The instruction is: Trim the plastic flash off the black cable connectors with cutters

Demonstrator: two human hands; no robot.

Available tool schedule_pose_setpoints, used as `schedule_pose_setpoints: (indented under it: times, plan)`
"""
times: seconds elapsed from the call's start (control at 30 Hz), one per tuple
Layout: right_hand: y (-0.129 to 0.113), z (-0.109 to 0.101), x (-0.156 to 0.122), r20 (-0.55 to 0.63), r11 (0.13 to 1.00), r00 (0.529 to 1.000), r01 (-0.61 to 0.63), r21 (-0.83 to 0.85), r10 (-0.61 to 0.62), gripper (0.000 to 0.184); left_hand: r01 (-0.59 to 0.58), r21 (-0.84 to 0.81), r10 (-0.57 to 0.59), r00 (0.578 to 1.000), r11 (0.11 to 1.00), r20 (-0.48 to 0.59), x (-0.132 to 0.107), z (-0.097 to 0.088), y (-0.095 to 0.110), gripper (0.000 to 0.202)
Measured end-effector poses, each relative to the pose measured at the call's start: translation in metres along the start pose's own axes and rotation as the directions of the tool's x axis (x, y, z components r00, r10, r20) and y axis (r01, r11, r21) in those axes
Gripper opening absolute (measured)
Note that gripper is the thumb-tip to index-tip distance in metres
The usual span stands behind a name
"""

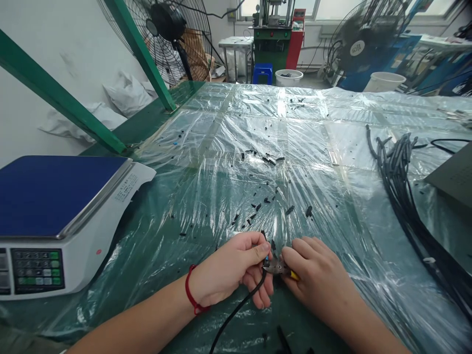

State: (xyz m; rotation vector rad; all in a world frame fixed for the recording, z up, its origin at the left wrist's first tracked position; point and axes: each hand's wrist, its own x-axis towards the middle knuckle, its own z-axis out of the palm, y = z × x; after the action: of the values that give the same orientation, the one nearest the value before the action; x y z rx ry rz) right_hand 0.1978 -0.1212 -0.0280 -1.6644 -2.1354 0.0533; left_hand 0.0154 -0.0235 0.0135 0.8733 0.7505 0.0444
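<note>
Low over the tabletop (332,172), your left hand (228,270) curls shut around the black cable (239,306), pinching its end. Your right hand (317,280), knuckles up, closes on a small yellow-handled tool (277,267) touching that end. Left of that hand, the scale (73,221) bears a label too small to read.

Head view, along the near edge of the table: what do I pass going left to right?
Weighing scale → left hand pinching a black cable → small metal tool → right hand gripping that tool → bundle of black cables.
</note>
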Motion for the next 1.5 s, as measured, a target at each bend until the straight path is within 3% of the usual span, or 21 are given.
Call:
schedule_pose_setpoints:
  times: [0.4,0.7,0.83,0.97,1.07,1.13,1.23,1.3,1.4,1.5]
  plan:
    - [0.007,-0.001,0.005,-0.154,0.979,0.973,0.148,-0.140,-0.169,0.026,0.100,-0.152,-0.080,0.988,0.983,0.129,0.002,-0.005,-0.010,0.034]
    - [0.012,-0.004,0.003,-0.325,0.969,0.918,0.184,-0.162,-0.229,0.030,0.147,-0.125,-0.123,0.975,0.981,0.185,0.005,0.001,-0.020,0.027]
    - [0.017,-0.018,0.005,-0.335,0.990,0.933,0.142,0.004,-0.132,0.032,0.155,-0.117,-0.142,0.983,0.981,0.112,0.014,0.002,-0.023,0.028]
    - [0.016,-0.029,0.008,-0.310,0.961,0.942,-0.044,0.272,0.130,0.030,0.071,-0.138,-0.056,0.992,0.988,0.111,0.014,-0.001,-0.016,0.024]
    - [0.009,-0.034,0.012,-0.189,0.824,0.921,-0.196,0.531,0.340,0.027,-0.012,-0.123,0.031,0.988,0.992,0.150,0.006,-0.002,-0.010,0.028]
    - [0.003,-0.037,0.014,0.015,0.647,0.921,-0.284,0.707,0.389,0.021,-0.090,-0.119,0.110,0.978,0.989,0.177,0.000,-0.001,-0.007,0.030]
    - [-0.003,-0.041,0.013,0.374,0.293,0.890,-0.442,0.848,0.261,0.030,-0.185,-0.112,0.201,0.968,0.976,0.149,-0.006,0.000,-0.003,0.029]
    - [-0.004,-0.041,0.011,0.508,0.072,0.847,-0.523,0.849,0.154,0.035,-0.222,-0.088,0.230,0.969,0.971,0.092,-0.007,-0.001,0.000,0.026]
    - [-0.003,-0.037,0.008,0.575,-0.173,0.814,-0.556,0.813,0.087,0.027,-0.296,-0.015,0.296,0.955,0.955,0.013,-0.005,-0.005,0.002,0.025]
    - [-0.002,-0.030,0.007,0.594,-0.305,0.802,-0.551,0.777,0.063,0.025,-0.337,0.109,0.340,0.940,0.935,-0.011,0.000,-0.010,0.003,0.029]
